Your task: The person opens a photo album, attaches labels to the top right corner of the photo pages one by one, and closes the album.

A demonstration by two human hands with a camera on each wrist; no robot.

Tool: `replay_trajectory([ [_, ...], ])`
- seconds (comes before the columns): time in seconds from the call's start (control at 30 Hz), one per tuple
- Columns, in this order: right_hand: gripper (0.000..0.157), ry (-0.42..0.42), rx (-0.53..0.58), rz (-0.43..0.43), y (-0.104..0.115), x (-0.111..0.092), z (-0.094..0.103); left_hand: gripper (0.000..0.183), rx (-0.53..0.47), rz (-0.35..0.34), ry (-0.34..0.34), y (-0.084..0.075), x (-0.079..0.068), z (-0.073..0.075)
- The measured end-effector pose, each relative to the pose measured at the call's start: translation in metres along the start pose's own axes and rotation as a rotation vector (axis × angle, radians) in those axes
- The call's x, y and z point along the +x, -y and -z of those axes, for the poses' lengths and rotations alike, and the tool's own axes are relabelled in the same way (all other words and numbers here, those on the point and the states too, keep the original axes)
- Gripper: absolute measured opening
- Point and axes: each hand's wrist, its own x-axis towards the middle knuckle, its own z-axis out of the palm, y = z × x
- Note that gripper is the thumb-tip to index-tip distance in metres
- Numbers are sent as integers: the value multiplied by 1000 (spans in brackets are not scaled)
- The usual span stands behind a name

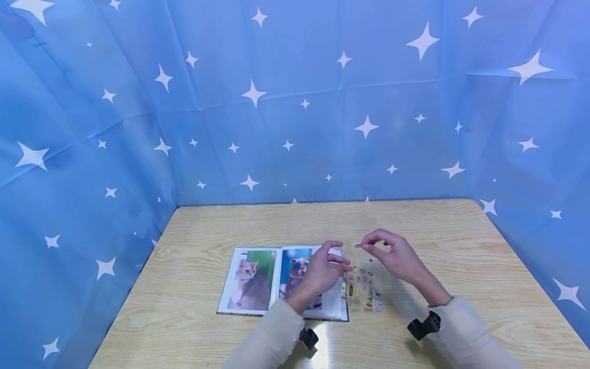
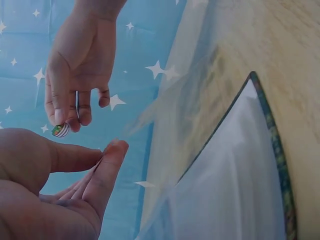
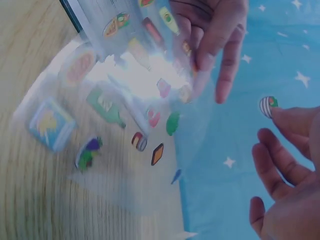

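Note:
My left hand [image 1: 322,269] pinches the edge of a clear sticker sheet [image 1: 361,289] between thumb and fingers, over the right page of a photo album [image 1: 338,311]. Small food and bottle stickers dot the sheet, which looks lifted and bent in the right wrist view, with glare across part of it. Just beyond the sheet's far right corner, my right hand [image 1: 396,256] holds one small round sticker [image 3: 268,106] by thumb and fingertip. That sticker has white-and-dark stripes and a green part, and it is apart from the sheet.
The open album shows a cat photo [image 1: 251,282] on its left page and a picture of an animal in blue sunglasses [image 1: 295,271] on its right, partly behind my left hand. Everything lies on a wooden table [image 1: 184,287]. A blue star-patterned curtain [image 1: 313,128] hangs behind.

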Motion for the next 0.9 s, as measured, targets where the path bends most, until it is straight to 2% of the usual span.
replay_trajectory([
  [0.13, 7, -2, 0, -5, -4, -1, 1, 52, 11, 19, 0, 4, 2, -5],
  [0.3, 7, -6, 7, -14, -8, -1, 2, 53, 29, 5, 6, 7, 3, -9],
  [0.53, 7, -8, 9, -34, -12, -1, 3, 61, -16, -24, 17, 10, 5, -13],
  [0.7, 7, -7, 6, -34, -14, -1, 4, 70, 44, -23, 19, 12, 7, -15],
  [0.77, 7, -5, 7, -32, -15, -1, 4, 73, 80, -12, 24, 12, 7, -15],
  [0.9, 7, 0, 14, -31, -18, -1, 3, 80, 78, 31, 71, 12, 6, -16],
])
